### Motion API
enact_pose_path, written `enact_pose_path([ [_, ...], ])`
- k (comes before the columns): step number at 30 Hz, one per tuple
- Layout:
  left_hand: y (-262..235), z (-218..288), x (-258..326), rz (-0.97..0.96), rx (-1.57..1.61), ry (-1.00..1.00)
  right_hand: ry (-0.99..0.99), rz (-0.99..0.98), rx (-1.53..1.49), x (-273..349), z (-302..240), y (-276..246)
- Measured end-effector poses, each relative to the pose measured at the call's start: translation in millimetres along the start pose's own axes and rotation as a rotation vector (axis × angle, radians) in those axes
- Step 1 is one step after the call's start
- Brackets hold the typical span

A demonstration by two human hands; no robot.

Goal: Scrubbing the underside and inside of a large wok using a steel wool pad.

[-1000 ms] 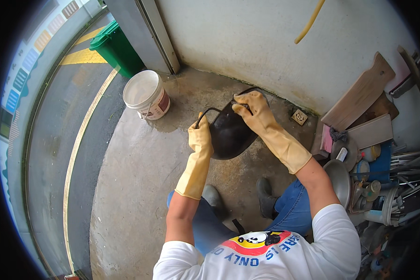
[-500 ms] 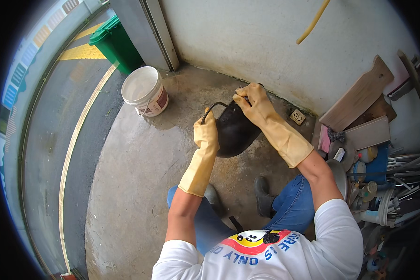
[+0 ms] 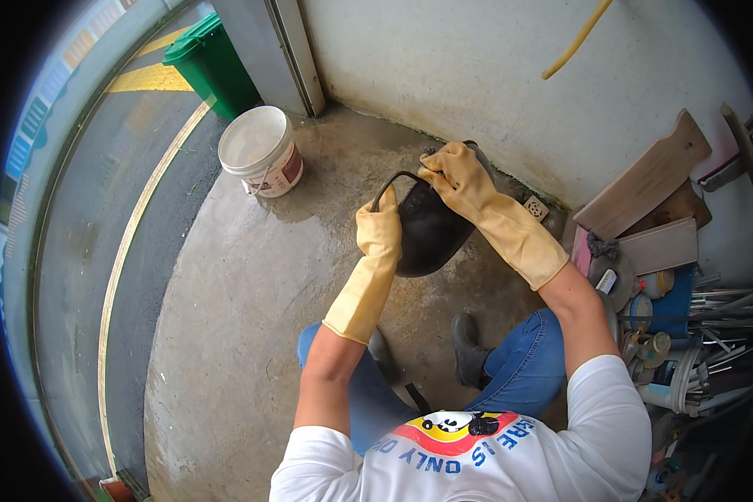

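- We work over a damp, grey-brown concrete floor point(image 3: 234, 318) beside a stained off-white wall point(image 3: 443, 75).
- Nearest us are our white printed T-shirt point(image 3: 477, 468), blue denim jeans point(image 3: 519, 360) and dark rubber boots point(image 3: 470, 351), set apart, probably for steady footing.
- Our left hand point(image 3: 379, 227), in a long pale-yellow rubber glove, has its fingers curled together around a dark, curved loop handle point(image 3: 393, 178), with no visible spread; the loop likely gives us a firm hold.
- The black, rounded, metallic-looking pan point(image 3: 433, 234) is in front of us above the floor, between our hands, tilted, perhaps so that its upper rim is easy to reach.
- Our right hand point(image 3: 456, 176), gloved alike, lies over that rim with its fingers bent close together. A small dark lump point(image 3: 429, 152) shows just beyond the fingertips; we cannot tell whether they pinch it or only touch the pan.
- Past the right glove we see a square, pale floor drain point(image 3: 536, 207), partly covered.
- To our right, a brown wooden board point(image 3: 648, 171) leans against the wall, seemingly propped upright to save space.
- Farther off at left stand a white plastic bucket point(image 3: 280, 171) and, beyond it, a green lidded plastic bin point(image 3: 217, 71).
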State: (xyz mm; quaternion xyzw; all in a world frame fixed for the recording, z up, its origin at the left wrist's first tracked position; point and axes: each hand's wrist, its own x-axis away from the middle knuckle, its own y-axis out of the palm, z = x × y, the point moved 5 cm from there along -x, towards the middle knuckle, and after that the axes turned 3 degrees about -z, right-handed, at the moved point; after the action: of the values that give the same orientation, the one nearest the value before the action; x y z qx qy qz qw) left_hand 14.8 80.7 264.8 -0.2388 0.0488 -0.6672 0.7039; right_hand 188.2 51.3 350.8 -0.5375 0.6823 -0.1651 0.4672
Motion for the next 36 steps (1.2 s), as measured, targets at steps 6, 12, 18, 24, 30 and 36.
enact_pose_path([
  [6,-12.5,-5.4,-20.9,-0.065,0.023,-0.084,-0.175,-0.250,0.042,13.6,-23.8,-12.9],
  [12,-23.1,3.3,-16.1,0.050,0.163,-0.350,-0.084,-0.432,-0.009,83.4,37.0,2.2],
  [18,-14.0,2.8,-25.4,-0.129,0.005,-0.209,0.072,0.272,-0.194,75.5,33.2,-45.1],
  [24,-8.1,-1.6,-24.7,-0.113,-0.027,-0.122,0.005,-0.138,-0.124,39.0,-14.5,-31.6],
  [30,-6.4,-0.3,-19.9,-0.128,-0.036,-0.099,-0.067,0.010,-0.155,45.8,-8.8,-20.2],
  [36,-0.9,4.1,-3.6,-0.060,-0.072,0.035,0.007,-0.045,-0.010,32.8,-17.6,-13.7],
])
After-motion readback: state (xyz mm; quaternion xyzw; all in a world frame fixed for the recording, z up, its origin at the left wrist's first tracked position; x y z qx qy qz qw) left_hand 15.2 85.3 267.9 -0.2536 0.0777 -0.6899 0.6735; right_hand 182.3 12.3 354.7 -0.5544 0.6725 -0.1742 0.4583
